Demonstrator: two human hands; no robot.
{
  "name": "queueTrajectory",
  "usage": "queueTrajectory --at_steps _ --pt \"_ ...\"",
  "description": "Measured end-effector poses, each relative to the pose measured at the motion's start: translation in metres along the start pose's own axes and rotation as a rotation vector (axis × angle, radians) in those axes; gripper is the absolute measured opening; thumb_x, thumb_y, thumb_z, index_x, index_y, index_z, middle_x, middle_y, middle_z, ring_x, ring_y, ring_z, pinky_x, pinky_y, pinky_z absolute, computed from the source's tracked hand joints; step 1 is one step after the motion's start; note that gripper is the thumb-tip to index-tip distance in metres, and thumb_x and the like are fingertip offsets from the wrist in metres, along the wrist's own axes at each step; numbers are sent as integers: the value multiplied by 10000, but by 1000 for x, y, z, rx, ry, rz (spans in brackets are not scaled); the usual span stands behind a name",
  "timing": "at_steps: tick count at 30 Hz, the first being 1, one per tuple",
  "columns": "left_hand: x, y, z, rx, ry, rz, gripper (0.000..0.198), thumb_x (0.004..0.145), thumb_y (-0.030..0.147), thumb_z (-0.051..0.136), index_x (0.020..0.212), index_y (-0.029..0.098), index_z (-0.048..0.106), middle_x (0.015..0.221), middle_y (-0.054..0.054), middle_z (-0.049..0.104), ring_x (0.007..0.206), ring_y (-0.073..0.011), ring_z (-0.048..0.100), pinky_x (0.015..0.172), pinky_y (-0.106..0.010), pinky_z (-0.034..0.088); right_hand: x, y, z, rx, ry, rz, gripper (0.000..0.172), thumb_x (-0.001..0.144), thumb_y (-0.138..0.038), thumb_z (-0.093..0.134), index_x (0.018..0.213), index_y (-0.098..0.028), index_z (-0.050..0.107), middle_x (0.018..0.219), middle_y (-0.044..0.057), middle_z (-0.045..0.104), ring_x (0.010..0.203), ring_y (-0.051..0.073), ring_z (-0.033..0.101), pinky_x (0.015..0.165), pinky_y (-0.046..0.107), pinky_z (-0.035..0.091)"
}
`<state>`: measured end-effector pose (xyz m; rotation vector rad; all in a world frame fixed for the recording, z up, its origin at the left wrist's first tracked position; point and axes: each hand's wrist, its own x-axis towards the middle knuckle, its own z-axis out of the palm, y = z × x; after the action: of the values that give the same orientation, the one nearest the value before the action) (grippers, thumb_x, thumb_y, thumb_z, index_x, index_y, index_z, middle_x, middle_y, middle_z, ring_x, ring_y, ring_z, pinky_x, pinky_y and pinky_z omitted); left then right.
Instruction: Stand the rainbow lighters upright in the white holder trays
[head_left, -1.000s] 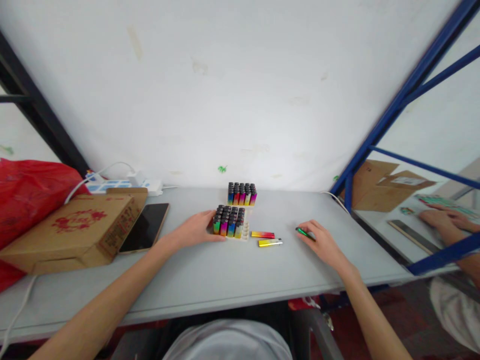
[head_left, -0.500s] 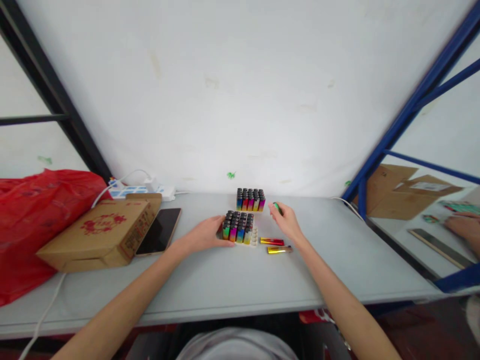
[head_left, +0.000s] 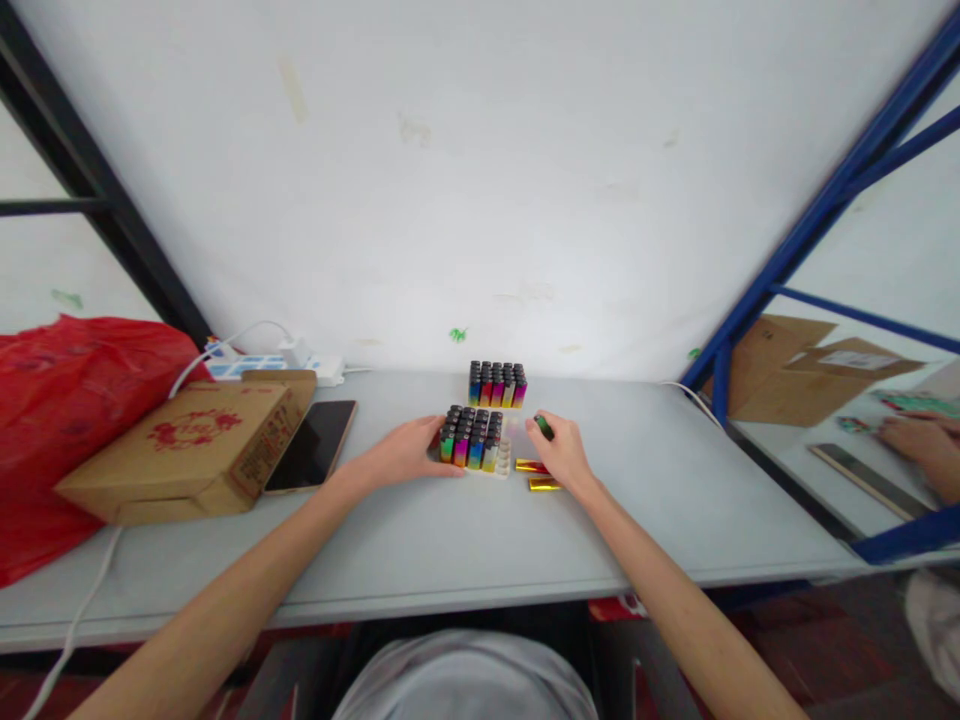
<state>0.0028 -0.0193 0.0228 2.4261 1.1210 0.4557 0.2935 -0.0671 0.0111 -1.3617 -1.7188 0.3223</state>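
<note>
Lighters fill most of a white tray (head_left: 501,462) in the middle of a pale grey table (head_left: 465,540), seen from my head camera looking down over both bare arms. My left hand (head_left: 409,452) lies flat against the tray's left side, fingers spread and touching the outer row of lighters (head_left: 469,440), steadying it rather than gripping anything. My right hand (head_left: 564,452) is closed around a green lighter (head_left: 543,427), pinched between thumb and fingertips, and it sits just right of the tray, close to the empty slots at the tray's right edge.

A second ago that hand was well out to the right on the table, picking up the green lighter. Half a second ago it was raised beside the far block of lighters (head_left: 497,384). Now it has dropped lower and nearer the tray, so I judge the lighter is about to be slotted in, though it is not yet in the tray.

Two loose lighters, one red and gold (head_left: 529,466) and one yellow (head_left: 541,485), lie on the table just under my right hand.

To the left sit a cardboard box (head_left: 184,450) with red print, a dark phone (head_left: 311,445) beside it, a red plastic bag (head_left: 52,410) and a white power strip (head_left: 270,365) by the wall. At the far right, beyond a blue frame (head_left: 787,270), another person's hand (head_left: 919,440) rests on a neighbouring table.
</note>
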Motion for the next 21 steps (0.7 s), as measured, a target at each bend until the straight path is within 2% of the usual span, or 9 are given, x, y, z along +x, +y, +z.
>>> queueTrajectory --at_steps 4,6,8,10,13,16,21 --pt "0 0 0 -4 -4 -4 783 709 712 788 1308 231 634 1267 -112 730 1134 -336 686 974 -391 521 1 -4 1 55 -77 -2 391 1029 -540 460 777 -241 472 658 -31 505 617 156 461 605 278 376" --pt "0 1 0 -3 -4 -3 783 710 712 788 1311 235 631 1264 -109 731 1143 -337 683 989 -395 515 1 -5 1 89 -114 -36 369 1052 -533 432 839 -240 506 787 13 599 708 179 552 654 285 444" --pt "0 1 0 4 -5 0 780 710 713 787 1308 237 631 1264 -109 731 1150 -337 682 993 -394 515 2 -5 1 65 -110 -88 381 1062 -529 420 836 -237 514 888 51 632 805 199 594 718 299 480" --pt "0 1 0 12 -8 5 777 715 713 787 1308 235 629 1274 -113 728 1157 -336 683 986 -386 521 2 -5 -1 -6 -98 -118 400 1064 -533 426 802 -239 497 854 47 628 793 203 590 740 309 477" --pt "0 1 0 21 -11 9 778 723 714 784 1305 223 626 1306 -121 716 1164 -337 684 969 -378 528 2 -6 -4 -29 -120 -81 388 1074 -526 422 818 -244 490 740 11 640 697 194 599 716 310 457" --pt "0 0 0 25 -7 15 776 726 725 776 1299 224 626 1324 -116 711 1179 -342 681 962 -377 532 3 -5 -4 27 -131 -54 347 1083 -505 417 873 -244 506 786 23 705 739 205 664 739 310 469" --pt "0 1 -1 29 -10 16 775 734 699 782 1319 218 616 1334 -114 710 1195 -351 675 983 -389 527 5 5 7 -100 -310 -160 235 1076 -386 468 927 -222 546 871 57 696 781 218 636 758 324 472"
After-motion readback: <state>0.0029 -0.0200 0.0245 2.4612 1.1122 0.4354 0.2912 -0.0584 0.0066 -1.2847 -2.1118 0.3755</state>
